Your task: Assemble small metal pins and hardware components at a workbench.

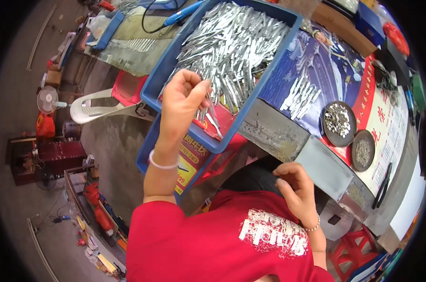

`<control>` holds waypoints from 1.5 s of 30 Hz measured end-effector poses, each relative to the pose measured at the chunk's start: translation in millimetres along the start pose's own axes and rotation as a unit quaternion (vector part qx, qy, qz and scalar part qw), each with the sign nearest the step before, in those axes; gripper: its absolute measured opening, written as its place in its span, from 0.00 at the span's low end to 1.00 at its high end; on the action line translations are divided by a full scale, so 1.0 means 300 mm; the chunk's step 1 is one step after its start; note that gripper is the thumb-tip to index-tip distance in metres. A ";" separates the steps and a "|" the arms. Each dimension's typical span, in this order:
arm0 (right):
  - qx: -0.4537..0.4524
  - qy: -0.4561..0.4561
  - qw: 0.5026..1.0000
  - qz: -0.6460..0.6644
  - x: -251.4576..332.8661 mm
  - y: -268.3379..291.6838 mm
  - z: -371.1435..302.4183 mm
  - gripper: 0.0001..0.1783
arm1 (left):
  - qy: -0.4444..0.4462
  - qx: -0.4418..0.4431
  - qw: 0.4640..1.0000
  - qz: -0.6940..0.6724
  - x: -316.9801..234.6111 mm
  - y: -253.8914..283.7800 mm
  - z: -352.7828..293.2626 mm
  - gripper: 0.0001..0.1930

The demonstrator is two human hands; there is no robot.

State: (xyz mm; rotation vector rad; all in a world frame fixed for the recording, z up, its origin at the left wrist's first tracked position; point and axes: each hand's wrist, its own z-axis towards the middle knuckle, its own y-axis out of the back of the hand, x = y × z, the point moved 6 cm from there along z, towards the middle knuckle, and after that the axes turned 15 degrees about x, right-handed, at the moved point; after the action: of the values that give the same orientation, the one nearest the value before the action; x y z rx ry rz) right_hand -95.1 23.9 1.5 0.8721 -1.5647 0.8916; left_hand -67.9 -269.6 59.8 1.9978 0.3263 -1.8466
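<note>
My left hand (182, 96), with a pale bangle on its wrist, is over the near left part of a blue plastic bin (295, 23). Its thumb and fingers are closed together; what they hold is hidden among the shiny pieces behind. A thick heap of thin silvery metal strips (236, 42) fills most of the bin. Red printed packaging (222, 123) shows at its near end. My right hand (295, 190), wearing a beaded bracelet, is raised in front of my red shirt. Its fingers curl loosely, with a gap to the thumb and nothing visible between them.
On the bench to the right lie more metal strips (301, 97) on a blue printed sheet. Two dark round dishes of small metal parts, a shallow dish (324, 123) and a smaller dish (354, 160), stand beside black-handled pliers (383, 185). A red-and-white stool (93, 105) is at left.
</note>
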 end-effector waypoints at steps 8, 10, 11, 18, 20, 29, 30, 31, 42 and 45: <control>-0.104 0.103 0.949 0.278 0.040 0.084 0.001 0.16 | 0.042 0.103 0.932 -0.345 0.084 -0.513 -0.136 0.11; -0.167 0.129 0.933 0.292 0.011 0.146 -0.041 0.10 | 0.072 0.141 0.919 -0.360 0.112 -0.606 -0.163 0.06; -0.190 0.114 0.934 0.280 0.001 0.181 -0.068 0.08 | 0.080 0.173 0.920 -0.342 0.117 -0.641 -0.176 0.06; -0.090 0.027 0.995 -0.022 0.055 0.266 -0.171 0.04 | 0.198 0.478 0.814 -0.264 0.142 -0.785 -0.237 0.03; -0.108 -0.004 0.992 -0.061 0.053 0.310 -0.197 0.06 | 0.212 0.506 0.810 -0.206 0.161 -0.821 -0.242 0.10; -0.289 -0.181 0.762 -0.550 0.025 0.704 -0.287 0.11 | 0.249 0.459 0.808 -0.273 0.196 -0.874 -0.265 0.11; -0.278 -0.197 0.751 -0.566 0.018 0.711 -0.282 0.09 | 0.256 0.447 0.806 -0.292 0.201 -0.872 -0.268 0.10; -0.268 -0.212 0.739 -0.581 0.013 0.718 -0.280 0.08 | 0.262 0.435 0.803 -0.311 0.206 -0.871 -0.271 0.10; -0.354 -0.096 0.841 -0.398 0.009 0.774 -0.320 0.03 | 0.331 0.376 0.712 -0.492 0.238 -0.860 -0.270 0.10; -0.387 -0.090 0.867 -0.300 -0.027 0.805 -0.346 0.05 | 0.343 0.367 0.684 -0.529 0.237 -0.869 -0.271 0.10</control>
State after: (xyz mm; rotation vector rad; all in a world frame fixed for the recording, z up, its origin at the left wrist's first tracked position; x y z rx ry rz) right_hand -263.1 225.3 -16.1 0.7697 -1.4798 -0.2811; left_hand -100.0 -7.9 -40.9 3.5808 1.4011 -1.7488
